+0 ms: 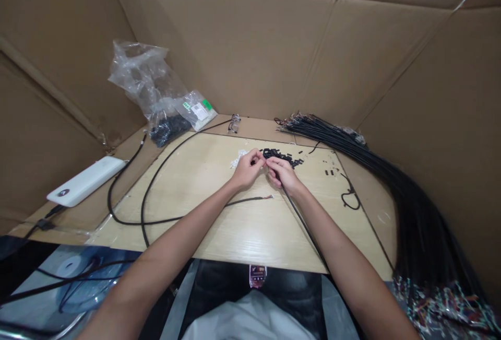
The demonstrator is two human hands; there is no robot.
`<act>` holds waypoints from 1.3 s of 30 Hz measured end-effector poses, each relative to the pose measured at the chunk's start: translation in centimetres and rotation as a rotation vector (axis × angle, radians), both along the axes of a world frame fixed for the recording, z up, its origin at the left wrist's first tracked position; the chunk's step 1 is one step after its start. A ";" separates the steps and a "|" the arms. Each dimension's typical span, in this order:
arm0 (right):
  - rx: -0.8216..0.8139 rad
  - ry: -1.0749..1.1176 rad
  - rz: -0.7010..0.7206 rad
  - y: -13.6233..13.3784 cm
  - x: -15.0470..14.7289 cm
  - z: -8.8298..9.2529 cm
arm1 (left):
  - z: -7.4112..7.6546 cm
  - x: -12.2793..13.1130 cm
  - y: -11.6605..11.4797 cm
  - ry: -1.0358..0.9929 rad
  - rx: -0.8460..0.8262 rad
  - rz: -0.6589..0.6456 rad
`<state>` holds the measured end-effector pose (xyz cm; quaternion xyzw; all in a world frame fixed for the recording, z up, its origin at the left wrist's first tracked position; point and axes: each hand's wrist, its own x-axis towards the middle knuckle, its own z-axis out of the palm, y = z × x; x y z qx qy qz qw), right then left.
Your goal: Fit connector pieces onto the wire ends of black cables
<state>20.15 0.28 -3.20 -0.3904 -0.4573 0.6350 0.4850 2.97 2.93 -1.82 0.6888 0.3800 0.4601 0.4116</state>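
Observation:
My right hand (282, 173) is closed on a black cable (299, 214), which runs down from it over the table's front edge. My left hand (249, 167) is pinched, its fingertips meeting those of my right hand; whatever lies between them is too small to make out. Just behind both hands lies a pile of small black pieces (289, 159). Beside my left hand sits a little heap of white pieces (238, 158). Another cable end with bared wires (268, 197) lies on the wooden board (242, 241), in front of my hands.
A thick bundle of black cables (415, 199) curves down the right side. At the back left are a plastic bag of black parts (168, 127) and a labelled packet (199, 112). A white power bank (86, 180) lies left. Cardboard walls (235, 42) surround the table.

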 end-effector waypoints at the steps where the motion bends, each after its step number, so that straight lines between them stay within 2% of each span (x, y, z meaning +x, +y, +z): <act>1: -0.012 -0.001 -0.003 0.1 0.1 -0.3 | 0.0 0.0 -0.1 0.006 0.003 0.002; 7: -0.097 -0.010 -0.030 0.6 0.8 -1.4 | -0.1 0.3 -0.3 0.031 0.028 0.000; 15: -0.152 -0.001 -0.037 0.6 0.6 -1.7 | -0.2 0.2 -0.4 0.047 0.063 -0.016; 30: -0.016 0.079 -0.067 -1.1 -0.4 0.9 | 0.0 -0.7 -0.9 0.086 0.049 -0.028; 39: 0.074 -0.051 -0.161 -1.7 -1.1 1.0 | 1.5 -1.1 -1.8 0.183 0.131 -0.057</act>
